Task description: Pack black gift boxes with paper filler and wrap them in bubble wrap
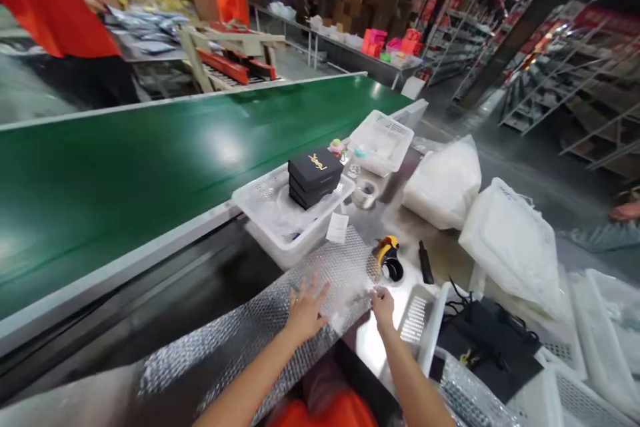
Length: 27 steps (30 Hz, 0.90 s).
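A long sheet of bubble wrap (250,323) stretches from the lower left across the table in front of me. My left hand (306,310) lies on it with the fingers spread. At the sheet's right edge, my right hand (383,305) pinches the bubble wrap between thumb and fingers. Just beyond the right hand is a yellow and black tape dispenser (389,257). A white plastic basket (280,250) stands beyond the sheet, with a stack of black boxes (314,177) with a gold logo in it. A small white paper (337,227) rests against the basket's near corner.
The green conveyor belt (165,160) runs along the left. A clear tape roll (365,193) and another white basket (383,137) sit farther back. To the right are a black-handled tool (425,262), white foam bundles (443,183) and black bags (485,340). People in orange stand across the belt.
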Motion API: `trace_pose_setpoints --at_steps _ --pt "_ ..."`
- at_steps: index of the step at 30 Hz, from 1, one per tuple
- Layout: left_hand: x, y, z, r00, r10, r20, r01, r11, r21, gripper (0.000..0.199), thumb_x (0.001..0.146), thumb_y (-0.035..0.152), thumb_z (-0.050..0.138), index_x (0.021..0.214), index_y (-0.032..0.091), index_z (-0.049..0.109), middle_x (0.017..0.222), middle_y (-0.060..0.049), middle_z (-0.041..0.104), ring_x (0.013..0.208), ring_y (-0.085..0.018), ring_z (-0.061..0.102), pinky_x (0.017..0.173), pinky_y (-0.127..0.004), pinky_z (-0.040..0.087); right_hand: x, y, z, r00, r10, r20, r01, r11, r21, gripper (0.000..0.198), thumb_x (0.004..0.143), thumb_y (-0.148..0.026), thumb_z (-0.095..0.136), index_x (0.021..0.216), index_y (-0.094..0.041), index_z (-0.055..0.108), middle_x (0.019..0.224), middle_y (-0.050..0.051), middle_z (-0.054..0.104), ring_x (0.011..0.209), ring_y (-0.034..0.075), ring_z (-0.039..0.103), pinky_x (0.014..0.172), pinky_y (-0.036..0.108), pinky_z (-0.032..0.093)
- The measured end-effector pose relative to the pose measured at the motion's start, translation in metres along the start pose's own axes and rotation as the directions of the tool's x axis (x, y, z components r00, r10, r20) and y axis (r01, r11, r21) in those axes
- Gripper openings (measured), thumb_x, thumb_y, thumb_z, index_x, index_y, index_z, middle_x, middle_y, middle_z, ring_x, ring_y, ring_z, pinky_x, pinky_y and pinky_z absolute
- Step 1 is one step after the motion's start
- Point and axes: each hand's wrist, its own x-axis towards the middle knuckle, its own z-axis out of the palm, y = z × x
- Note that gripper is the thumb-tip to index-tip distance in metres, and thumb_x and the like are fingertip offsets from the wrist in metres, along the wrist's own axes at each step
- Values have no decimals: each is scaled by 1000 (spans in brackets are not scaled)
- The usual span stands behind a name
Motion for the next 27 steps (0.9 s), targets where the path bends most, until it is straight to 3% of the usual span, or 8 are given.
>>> trace_pose_setpoints --at_steps 3,7,12,14,17,22,24,27 --pt "34 -2 32 989 -68 129 47 987 156 87 79 34 67 155 34 23 166 -9 -1 150 -45 -2 111 -76 13 13 4 -2 1000 1 -17 -3 995 -99 23 70 -36 61 83 -17 62 76 9 65 75 26 63 71 37 50" --pt "44 -11 58 994 -86 68 62 952 300 88 81 32 67 154 38 19 166 -7 -2 150 -44 -3 110 -76 13 40 -7 -4 995 -95 -39 83 967 -242 36 82 -31 54 114 -14 58 121 20 60 119 32 52 101 44 38" --pt "46 -8 56 990 -116 75 83 933 350 87 80 34 69 153 37 21 166 -8 3 150 -43 0 115 -69 8 81 -16 17 995 -69 66 88 928 -362 21 76 -23 66 93 -13 60 81 15 66 90 31 65 91 46 40" --pt "47 -5 53 988 -127 83 90 930 356 87 80 34 68 153 38 22 166 -7 3 150 -43 0 116 -68 7 99 -15 21 996 -61 70 84 916 -392 15 76 -20 64 89 -14 60 77 15 66 84 30 65 89 48 40" --pt "52 0 54 985 -118 123 70 938 338 90 78 33 69 153 38 20 165 -6 1 150 -43 -3 116 -68 5 135 -15 13 995 -87 39 96 902 -421 16 80 -19 59 94 -11 61 83 18 66 92 30 65 94 50 37" --pt "70 3 73 989 -72 129 39 968 246 89 80 38 67 154 39 17 165 -5 -3 149 -45 -8 113 -73 -1 195 -37 0 983 -181 -33 149 890 -431 41 82 -22 55 120 -6 54 117 29 59 117 37 54 101 58 35" --pt "77 0 82 992 -41 121 18 983 184 88 82 46 65 154 40 14 165 -5 -6 148 -45 -12 112 -75 -5 201 -63 10 937 -347 35 338 880 -333 46 84 -27 55 126 -7 50 124 26 57 120 35 52 102 54 38" --pt "86 -6 89 984 0 180 -17 995 93 94 80 59 62 154 41 8 163 -4 -14 145 -45 -19 109 -76 -12 186 -121 44 747 -650 141 662 746 -75 48 88 -31 50 131 -9 47 127 21 56 124 30 49 107 50 39"
